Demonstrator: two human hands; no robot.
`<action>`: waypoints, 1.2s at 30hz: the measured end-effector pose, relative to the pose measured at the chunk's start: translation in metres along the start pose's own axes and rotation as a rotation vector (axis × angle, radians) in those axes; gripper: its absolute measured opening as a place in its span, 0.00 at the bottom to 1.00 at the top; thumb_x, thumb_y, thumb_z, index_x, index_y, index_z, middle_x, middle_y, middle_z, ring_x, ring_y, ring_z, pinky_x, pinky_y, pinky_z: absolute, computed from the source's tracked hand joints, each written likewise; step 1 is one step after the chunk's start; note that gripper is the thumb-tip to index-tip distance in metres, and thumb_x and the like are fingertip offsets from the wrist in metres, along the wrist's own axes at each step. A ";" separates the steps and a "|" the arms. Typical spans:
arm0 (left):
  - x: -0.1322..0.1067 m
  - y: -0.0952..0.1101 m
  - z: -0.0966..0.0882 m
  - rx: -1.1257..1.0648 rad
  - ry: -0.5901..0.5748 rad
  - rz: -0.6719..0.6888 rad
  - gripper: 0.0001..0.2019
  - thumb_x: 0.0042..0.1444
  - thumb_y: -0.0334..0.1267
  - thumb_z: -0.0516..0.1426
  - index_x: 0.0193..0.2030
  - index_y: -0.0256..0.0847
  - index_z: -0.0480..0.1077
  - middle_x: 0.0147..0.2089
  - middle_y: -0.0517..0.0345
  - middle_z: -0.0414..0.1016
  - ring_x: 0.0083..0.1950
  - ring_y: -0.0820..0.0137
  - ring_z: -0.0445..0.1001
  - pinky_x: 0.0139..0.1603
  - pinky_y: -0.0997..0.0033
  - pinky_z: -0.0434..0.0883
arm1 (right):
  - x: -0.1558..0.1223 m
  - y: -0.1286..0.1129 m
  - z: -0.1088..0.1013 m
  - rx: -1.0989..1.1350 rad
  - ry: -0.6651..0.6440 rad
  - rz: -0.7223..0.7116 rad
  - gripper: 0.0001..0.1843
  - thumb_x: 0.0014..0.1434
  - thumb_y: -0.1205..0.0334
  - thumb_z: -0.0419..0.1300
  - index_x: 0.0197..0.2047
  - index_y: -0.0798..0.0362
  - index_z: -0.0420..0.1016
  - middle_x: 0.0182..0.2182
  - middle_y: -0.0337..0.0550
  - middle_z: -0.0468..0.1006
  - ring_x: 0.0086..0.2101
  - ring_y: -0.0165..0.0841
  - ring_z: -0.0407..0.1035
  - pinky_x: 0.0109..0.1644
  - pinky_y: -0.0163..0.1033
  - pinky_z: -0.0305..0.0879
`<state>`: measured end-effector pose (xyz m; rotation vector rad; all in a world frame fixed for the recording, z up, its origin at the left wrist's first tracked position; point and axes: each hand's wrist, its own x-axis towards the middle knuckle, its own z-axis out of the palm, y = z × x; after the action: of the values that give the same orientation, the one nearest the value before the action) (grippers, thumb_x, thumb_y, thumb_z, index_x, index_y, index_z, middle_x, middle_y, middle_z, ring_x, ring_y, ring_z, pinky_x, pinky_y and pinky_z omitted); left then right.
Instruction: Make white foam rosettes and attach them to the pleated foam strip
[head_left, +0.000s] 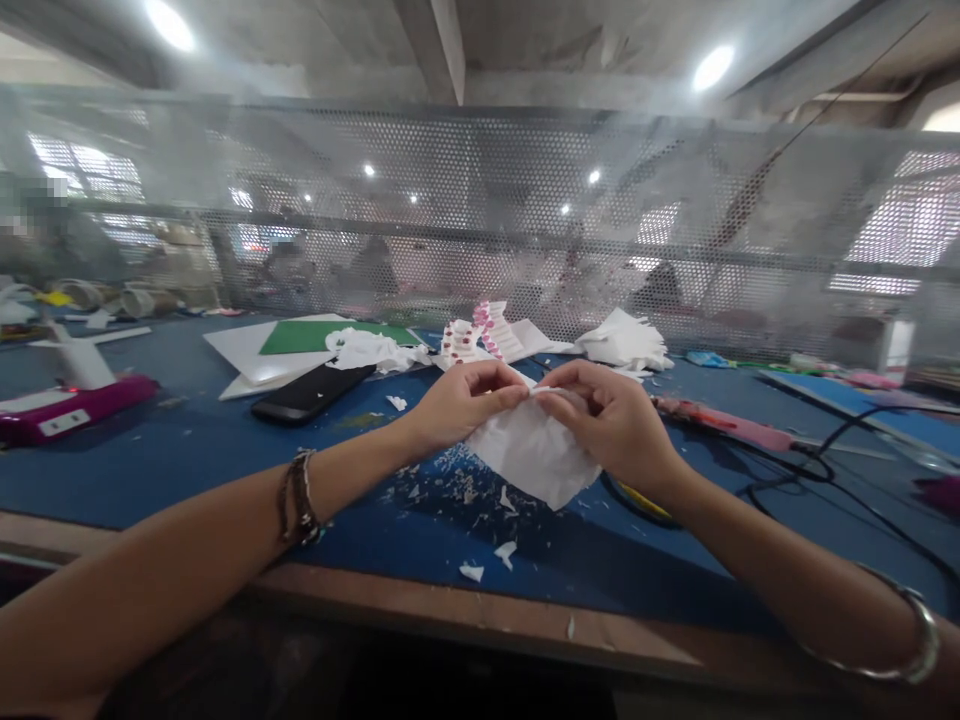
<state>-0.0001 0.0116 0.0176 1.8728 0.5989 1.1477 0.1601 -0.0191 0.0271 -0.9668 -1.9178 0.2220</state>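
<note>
A thin, crinkled white sheet, like paper or fabric, hangs between my two hands above the blue table. My left hand pinches its upper edge between thumb and forefinger. On the other side, my right hand grips the same edge, its fingertips close to those of the left. The lower part of the sheet droops toward the tabletop. Small white scraps lie scattered beneath it.
A black phone lies left of my hands, near a green sheet. White cut pieces are heaped at the back. A pink-handled tool and black cable lie right. A purple device sits far left. Perforated metal screen stands behind.
</note>
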 end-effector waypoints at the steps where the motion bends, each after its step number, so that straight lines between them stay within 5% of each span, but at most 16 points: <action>1: 0.000 0.000 0.000 0.022 0.004 0.015 0.06 0.46 0.37 0.55 0.26 0.35 0.65 0.24 0.62 0.63 0.26 0.79 0.60 0.27 0.78 0.58 | 0.001 0.000 0.000 0.020 -0.006 0.010 0.07 0.48 0.60 0.56 0.28 0.56 0.68 0.16 0.32 0.64 0.16 0.21 0.54 0.19 0.28 0.50; 10: -0.003 0.002 0.001 0.085 0.039 0.028 0.07 0.46 0.37 0.54 0.26 0.34 0.66 0.25 0.61 0.64 0.25 0.79 0.60 0.26 0.77 0.58 | -0.001 0.002 0.002 -0.031 0.064 -0.084 0.03 0.48 0.65 0.57 0.28 0.55 0.70 0.24 0.38 0.73 0.25 0.25 0.65 0.27 0.30 0.59; 23: -0.003 0.001 0.003 -0.152 0.007 -0.093 0.06 0.46 0.37 0.56 0.24 0.35 0.67 0.22 0.63 0.65 0.24 0.80 0.61 0.25 0.80 0.57 | -0.003 0.001 -0.006 -0.393 0.018 -0.573 0.06 0.53 0.71 0.51 0.30 0.54 0.68 0.26 0.39 0.75 0.26 0.24 0.68 0.29 0.28 0.63; 36: -0.002 -0.003 0.005 -0.307 0.004 -0.175 0.05 0.43 0.36 0.58 0.23 0.36 0.68 0.23 0.62 0.67 0.24 0.80 0.62 0.25 0.80 0.57 | -0.001 0.005 -0.009 -0.379 -0.079 -0.638 0.07 0.55 0.70 0.50 0.33 0.55 0.68 0.30 0.43 0.74 0.32 0.26 0.68 0.35 0.31 0.64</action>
<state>0.0037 0.0093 0.0128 1.5274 0.5437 1.0627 0.1704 -0.0186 0.0286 -0.5333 -2.2830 -0.4949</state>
